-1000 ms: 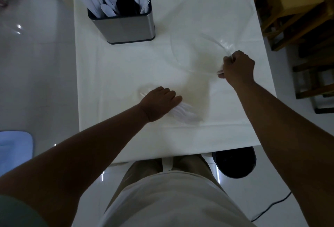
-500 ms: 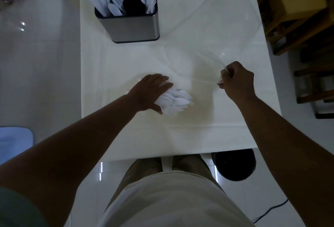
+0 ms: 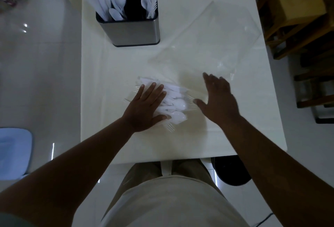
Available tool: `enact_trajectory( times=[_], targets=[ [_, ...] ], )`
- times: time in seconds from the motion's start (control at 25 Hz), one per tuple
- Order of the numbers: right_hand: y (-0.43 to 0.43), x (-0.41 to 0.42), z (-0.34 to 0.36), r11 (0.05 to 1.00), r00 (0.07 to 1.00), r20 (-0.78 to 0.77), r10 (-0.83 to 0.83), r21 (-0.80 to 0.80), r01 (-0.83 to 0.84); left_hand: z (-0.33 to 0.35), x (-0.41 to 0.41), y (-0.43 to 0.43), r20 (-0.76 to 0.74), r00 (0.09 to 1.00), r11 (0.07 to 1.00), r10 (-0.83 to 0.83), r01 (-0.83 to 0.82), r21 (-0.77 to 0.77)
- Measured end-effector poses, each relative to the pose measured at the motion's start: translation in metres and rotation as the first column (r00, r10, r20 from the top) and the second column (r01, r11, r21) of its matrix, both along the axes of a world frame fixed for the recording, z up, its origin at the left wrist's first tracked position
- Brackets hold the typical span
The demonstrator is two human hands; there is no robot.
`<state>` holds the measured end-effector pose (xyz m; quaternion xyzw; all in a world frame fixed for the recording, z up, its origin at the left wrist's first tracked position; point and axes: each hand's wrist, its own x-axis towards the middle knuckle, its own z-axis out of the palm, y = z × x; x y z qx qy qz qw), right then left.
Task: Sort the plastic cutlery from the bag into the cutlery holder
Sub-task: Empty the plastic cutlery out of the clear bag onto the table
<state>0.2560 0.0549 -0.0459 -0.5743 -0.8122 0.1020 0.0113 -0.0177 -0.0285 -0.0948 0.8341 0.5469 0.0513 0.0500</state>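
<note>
A pile of white plastic cutlery (image 3: pixel 176 103), spoons and forks mixed, lies on the white table (image 3: pixel 112 85) in front of me. My left hand (image 3: pixel 146 107) rests flat on the pile's left side, fingers spread, gripping nothing. My right hand (image 3: pixel 219 98) hovers open just right of the pile, its thumb near the fork tines. The clear plastic bag (image 3: pixel 207 44) lies flat and empty on the table behind my right hand. The metal cutlery holder (image 3: pixel 135 29) stands at the back left, with knives and spoons in its left part and forks in its right.
Wooden chairs (image 3: pixel 296 19) stand close to the table's right edge. A dark round bin (image 3: pixel 231 170) sits on the floor under the near right corner. A light blue object (image 3: pixel 12 152) lies on the floor at the left.
My right hand has let go of the bag, which now lies flat, and has come down open beside the pile. My left hand has flattened on the cutlery.
</note>
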Motion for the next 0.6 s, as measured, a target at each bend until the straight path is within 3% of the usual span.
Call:
enact_trajectory(
  times=[0.08,0.16,0.28,0.4,0.48,0.56,0.6],
  targets=[
    [0.005,-0.006,-0.005,0.986,0.992,0.117,-0.044,-0.154,0.062,-0.002,-0.001,-0.001,-0.013,1.000,1.000,0.008,-0.008,-0.018],
    [0.021,0.001,-0.008,0.996,0.989,0.139,-0.048,-0.072,0.059,-0.001,-0.001,0.000,-0.029,1.000,1.000,0.007,-0.008,-0.027],
    [0.056,0.023,-0.010,0.992,0.995,-0.090,-0.049,0.108,0.058,0.000,-0.004,0.003,-0.024,1.000,1.000,0.009,-0.010,-0.025],
    [0.105,0.042,0.006,0.985,0.978,-0.142,-0.152,0.064,0.162,0.001,-0.005,0.006,-0.012,1.000,1.000,0.012,-0.013,-0.026],
    [0.129,0.057,0.011,0.989,0.985,0.098,-0.145,-0.020,0.147,0.001,-0.006,0.007,-0.006,1.000,1.000,0.015,-0.015,-0.027],
    [0.138,0.069,0.017,0.980,0.917,0.399,-0.002,-0.183,0.082,0.002,-0.006,0.008,-0.007,1.000,1.000,0.019,-0.019,-0.021],
    [0.137,0.073,0.016,0.971,0.875,0.480,0.060,-0.231,0.060,0.003,-0.006,0.008,-0.005,1.000,1.000,0.021,-0.021,-0.018]
  ],
)
